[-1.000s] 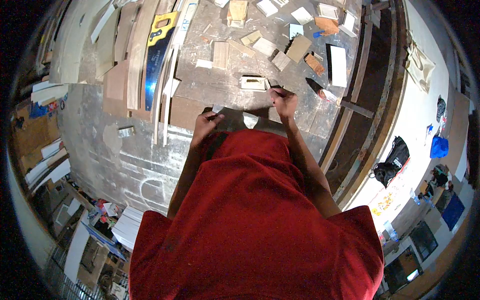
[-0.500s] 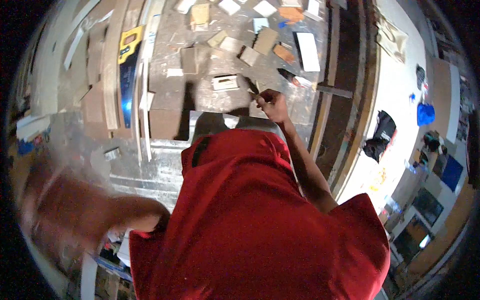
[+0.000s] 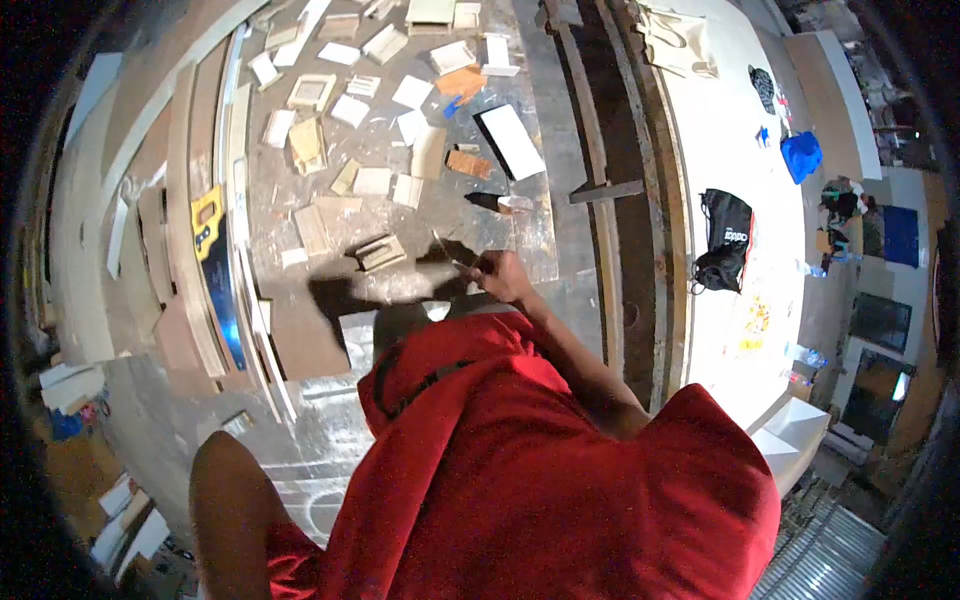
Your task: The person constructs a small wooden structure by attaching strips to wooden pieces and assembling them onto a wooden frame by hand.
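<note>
My right hand (image 3: 498, 276) is closed on a small thin stick (image 3: 445, 248) over the near edge of the worktable (image 3: 400, 217). A small wooden assembly (image 3: 378, 253) lies on the table to the left of that hand. Beyond it are a wood block (image 3: 312, 229) and a dark-tipped object (image 3: 498, 203). My left arm is bent at the lower left with the elbow up; the left hand itself does not show.
A yellow-handled saw (image 3: 214, 270) lies among long strips at the left. Several small wood pieces and a white block (image 3: 512, 142) spread over the far table. A slatted gap (image 3: 625, 230) runs along the right, beside a white surface with a black bag (image 3: 724, 240).
The view has turned and shifted, so the table items sit lower and differently angled. My left hand left the table edge and went out of view. My right hand still holds the stick.
</note>
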The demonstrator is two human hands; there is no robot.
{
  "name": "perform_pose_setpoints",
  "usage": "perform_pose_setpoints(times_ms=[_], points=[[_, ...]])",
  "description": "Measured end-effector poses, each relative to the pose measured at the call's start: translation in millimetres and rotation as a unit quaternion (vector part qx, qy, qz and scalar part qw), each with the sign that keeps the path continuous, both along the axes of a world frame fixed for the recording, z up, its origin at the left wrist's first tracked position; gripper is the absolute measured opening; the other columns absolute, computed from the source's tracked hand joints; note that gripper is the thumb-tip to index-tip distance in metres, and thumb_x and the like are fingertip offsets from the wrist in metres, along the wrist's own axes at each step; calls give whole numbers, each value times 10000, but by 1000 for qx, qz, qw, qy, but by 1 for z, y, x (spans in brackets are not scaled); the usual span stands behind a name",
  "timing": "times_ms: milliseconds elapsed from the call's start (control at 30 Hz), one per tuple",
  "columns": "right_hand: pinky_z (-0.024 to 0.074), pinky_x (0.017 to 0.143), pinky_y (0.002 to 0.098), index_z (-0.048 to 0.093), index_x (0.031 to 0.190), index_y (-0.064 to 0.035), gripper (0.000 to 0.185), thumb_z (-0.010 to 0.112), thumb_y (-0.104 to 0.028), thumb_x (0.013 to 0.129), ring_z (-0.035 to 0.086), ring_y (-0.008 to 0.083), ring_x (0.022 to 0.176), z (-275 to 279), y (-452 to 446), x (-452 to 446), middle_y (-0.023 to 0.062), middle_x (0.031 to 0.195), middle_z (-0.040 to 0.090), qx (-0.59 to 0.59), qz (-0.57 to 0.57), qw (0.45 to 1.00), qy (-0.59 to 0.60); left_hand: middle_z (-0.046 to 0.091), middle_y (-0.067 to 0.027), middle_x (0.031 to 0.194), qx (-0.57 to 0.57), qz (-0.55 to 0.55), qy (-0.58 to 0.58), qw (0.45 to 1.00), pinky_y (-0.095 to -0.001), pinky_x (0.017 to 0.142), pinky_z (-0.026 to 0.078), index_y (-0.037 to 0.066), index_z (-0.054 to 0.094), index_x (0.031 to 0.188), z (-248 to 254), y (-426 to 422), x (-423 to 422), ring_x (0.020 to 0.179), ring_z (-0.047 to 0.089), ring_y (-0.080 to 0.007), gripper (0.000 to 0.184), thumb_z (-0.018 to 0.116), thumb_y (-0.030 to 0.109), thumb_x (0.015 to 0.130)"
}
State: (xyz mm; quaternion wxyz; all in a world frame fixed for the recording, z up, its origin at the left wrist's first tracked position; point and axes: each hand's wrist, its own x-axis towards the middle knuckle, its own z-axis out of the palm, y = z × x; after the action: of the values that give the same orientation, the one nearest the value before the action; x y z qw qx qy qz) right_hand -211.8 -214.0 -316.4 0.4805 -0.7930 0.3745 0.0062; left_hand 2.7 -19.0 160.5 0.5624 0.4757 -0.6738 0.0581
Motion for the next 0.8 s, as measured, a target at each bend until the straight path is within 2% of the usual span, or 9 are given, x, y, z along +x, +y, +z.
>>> perform_pose_setpoints(times_ms=[233,367,433,467,633,700,800], points=[[517,595,350,709,868,30,254,677,-216,812,650,177,591,-7,-44,-35,114,660,677,21,-26,999,40,698,-75,1017,-8,-24,-26,999,-331,815,504,59,697,1052,10,-47,-38,900,636,-223,233,735,118,830],[522,603,356,704,827,26,251,678,-223,819,680,189,624,-28,-67,-54,134,684,684,7,-39,999,-11,696,-81,1020,-12,-35,-31,999,-338,816,503,56,696,1055,8,-79,-61,903,634,-236,246,741,121,822],[515,601,360,693,826,33,280,675,-247,814,667,189,607,-10,-81,-63,141,675,667,-7,1,998,-66,695,-84,1021,-12,-40,-29,999,-342,816,502,54,695,1056,6,-95,-72,905,633,-242,252,744,122,818],[504,606,372,688,824,29,295,671,-265,801,650,204,596,12,-89,-66,150,669,653,55,-7,997,-51,695,-85,1022,-13,-43,-28,999,-344,817,502,53,695,1056,4,-104,-77,906,633,-245,256,746,123,816],[492,619,393,683,833,24,295,663,-265,781,636,236,616,-4,-112,-83,187,672,633,19,-8,999,-44,692,-92,1026,-12,-46,-28,998,-353,818,501,49,693,1059,-2,-142,-97,911,631,-260,272,753,126,805],[489,618,392,687,854,17,292,670,-263,774,627,236,611,-7,-111,-89,188,677,628,-2,-41,995,-95,691,-95,1027,-15,-47,-25,998,-357,818,500,47,692,1060,-4,-155,-104,913,630,-266,279,756,128,801],[494,632,392,705,873,-9,284,681,-269,764,637,277,634,1,-119,-95,190,712,647,47,-14,998,-42,689,-100,1030,-10,-43,-23,999,-362,819,499,45,691,1062,-2,-166,-109,916,629,-275,289,761,130,795]])
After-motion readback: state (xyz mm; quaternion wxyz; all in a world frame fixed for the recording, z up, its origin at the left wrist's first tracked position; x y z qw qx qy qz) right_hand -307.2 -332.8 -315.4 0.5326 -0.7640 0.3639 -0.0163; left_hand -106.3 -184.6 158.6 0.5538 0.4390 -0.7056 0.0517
